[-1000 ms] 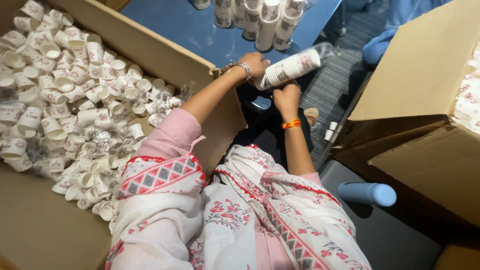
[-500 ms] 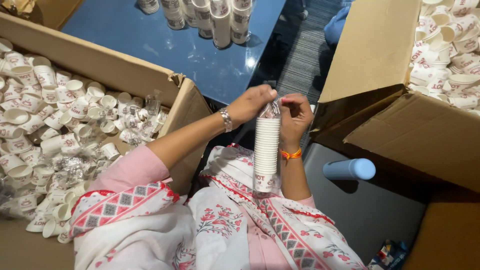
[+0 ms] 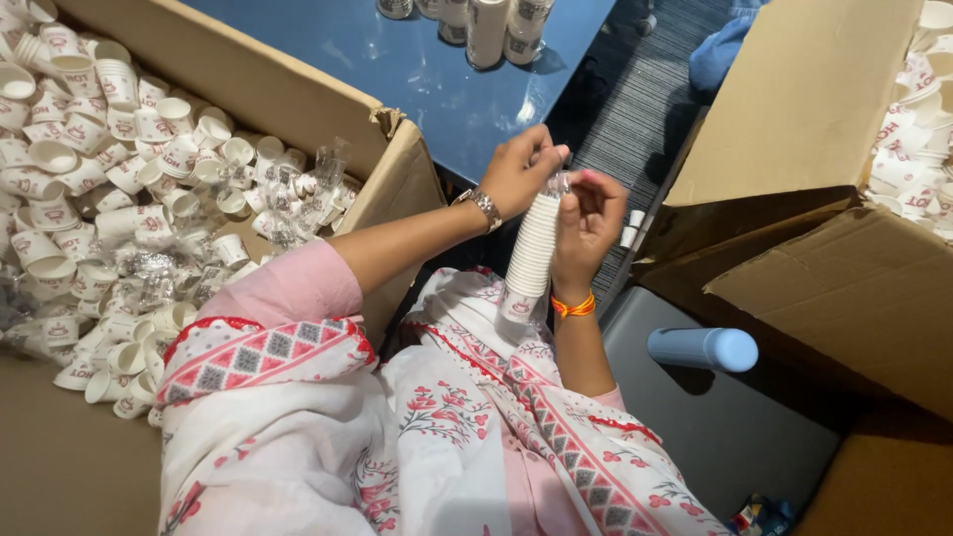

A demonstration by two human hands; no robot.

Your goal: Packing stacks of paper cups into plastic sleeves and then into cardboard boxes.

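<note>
Both hands, the left hand (image 3: 518, 171) and right hand (image 3: 588, 220), are pinched on the top of an upright sleeved stack of paper cups (image 3: 530, 254) held above the lap, while many loose cups (image 3: 109, 149) are left unstacked in the cardboard box (image 3: 397, 189) alongside.

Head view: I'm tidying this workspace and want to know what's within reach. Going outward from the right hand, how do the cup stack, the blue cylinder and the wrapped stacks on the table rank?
1. Cup stack: held upright at its top by the right hand, with the left hand.
2. Blue cylinder: lower right, beside the cardboard flap.
3. Wrapped stacks: top of the view, on the blue table.
</note>
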